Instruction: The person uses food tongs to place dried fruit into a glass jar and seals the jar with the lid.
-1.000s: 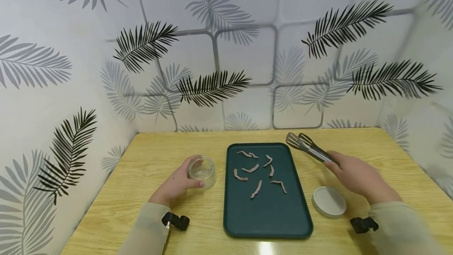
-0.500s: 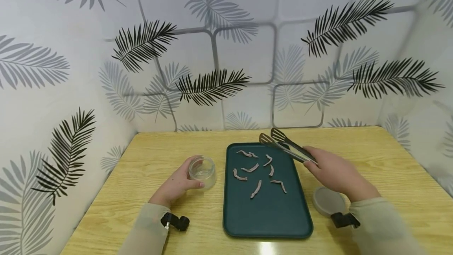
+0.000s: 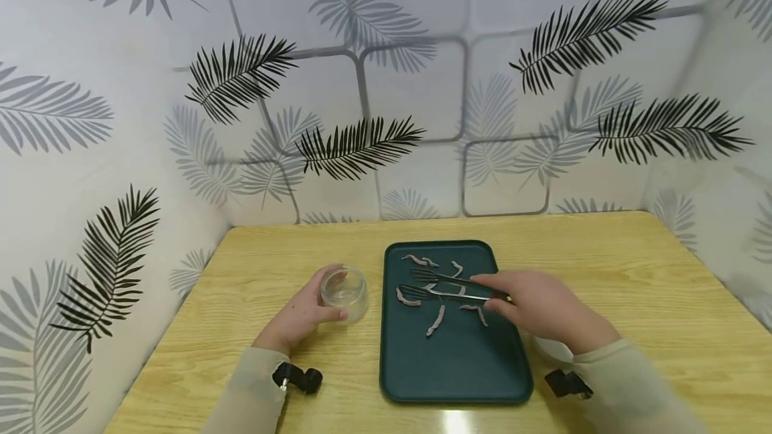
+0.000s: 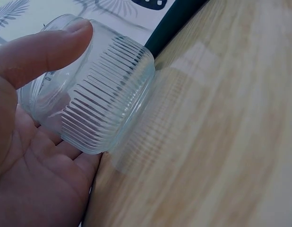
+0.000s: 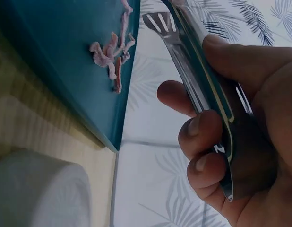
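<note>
My left hand [image 3: 300,312] grips a clear glass jar [image 3: 345,297] from its left side, thumb at the front. In the left wrist view, the jar [image 4: 106,90] has ribbed lower walls and stands on the table. My right hand [image 3: 543,307] holds metal tongs [image 3: 473,297] with dark slotted heads, spread apart over the dark green tray [image 3: 452,374]. On the tray lie several thin, twisted pinkish-brown strips [image 3: 436,321]; the tong heads overlap some of them near the middle. The right wrist view shows the strips [image 5: 108,54] on the tray and fingers curled round the tongs [image 5: 202,80].
A round whitish lid [image 3: 553,349] lies right of the tray, partly hidden under my right wrist. The wooden table [image 3: 289,243] meets a leaf-patterned wall covering [image 3: 422,173] at the back and left. Both wrists carry small black camera mounts [image 3: 295,377].
My right hand has swung the tongs left and toward me, from beyond the tray's far right corner to over the strips. The left hand and jar have stayed put.
</note>
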`<state>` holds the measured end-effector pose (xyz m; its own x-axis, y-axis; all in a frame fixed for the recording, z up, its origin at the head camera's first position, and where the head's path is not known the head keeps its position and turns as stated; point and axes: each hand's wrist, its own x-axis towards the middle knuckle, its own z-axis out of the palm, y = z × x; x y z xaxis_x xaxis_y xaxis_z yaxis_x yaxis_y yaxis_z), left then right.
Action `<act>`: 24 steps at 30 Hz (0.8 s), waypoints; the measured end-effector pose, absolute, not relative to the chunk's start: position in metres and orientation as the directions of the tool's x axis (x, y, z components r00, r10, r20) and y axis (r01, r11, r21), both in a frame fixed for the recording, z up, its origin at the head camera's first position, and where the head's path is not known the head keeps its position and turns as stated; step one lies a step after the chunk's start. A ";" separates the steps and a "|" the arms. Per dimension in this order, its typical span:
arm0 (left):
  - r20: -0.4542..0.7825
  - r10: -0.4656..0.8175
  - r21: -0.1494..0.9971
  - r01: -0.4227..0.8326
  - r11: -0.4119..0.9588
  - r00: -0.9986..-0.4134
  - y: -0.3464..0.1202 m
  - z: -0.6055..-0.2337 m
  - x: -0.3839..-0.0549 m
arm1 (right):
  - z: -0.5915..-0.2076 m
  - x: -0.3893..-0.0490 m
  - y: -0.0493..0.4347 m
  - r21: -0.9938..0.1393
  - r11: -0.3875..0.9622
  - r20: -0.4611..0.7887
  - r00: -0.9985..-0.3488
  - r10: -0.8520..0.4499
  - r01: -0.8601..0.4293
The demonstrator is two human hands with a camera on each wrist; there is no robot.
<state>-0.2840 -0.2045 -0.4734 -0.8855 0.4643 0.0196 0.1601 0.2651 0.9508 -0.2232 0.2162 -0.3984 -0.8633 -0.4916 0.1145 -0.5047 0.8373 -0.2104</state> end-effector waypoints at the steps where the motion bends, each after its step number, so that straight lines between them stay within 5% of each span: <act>1: 0.020 0.465 0.952 0.159 0.262 -0.885 -0.204 -0.474 -0.284 | -0.400 -0.223 0.215 -0.208 0.831 0.117 -0.857 -0.501 -0.515; 24: 0.007 0.469 0.953 0.147 0.264 -0.883 -0.204 -0.473 -0.285 | -0.408 -0.224 0.211 -0.173 0.809 0.131 -0.828 -0.546 -0.561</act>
<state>-0.2849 -0.2039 -0.4731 -0.8834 0.4686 0.0066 0.1472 0.2640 0.9532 -0.2243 0.2111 -0.4077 -0.8277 -0.5457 0.1310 -0.5611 0.8094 -0.1732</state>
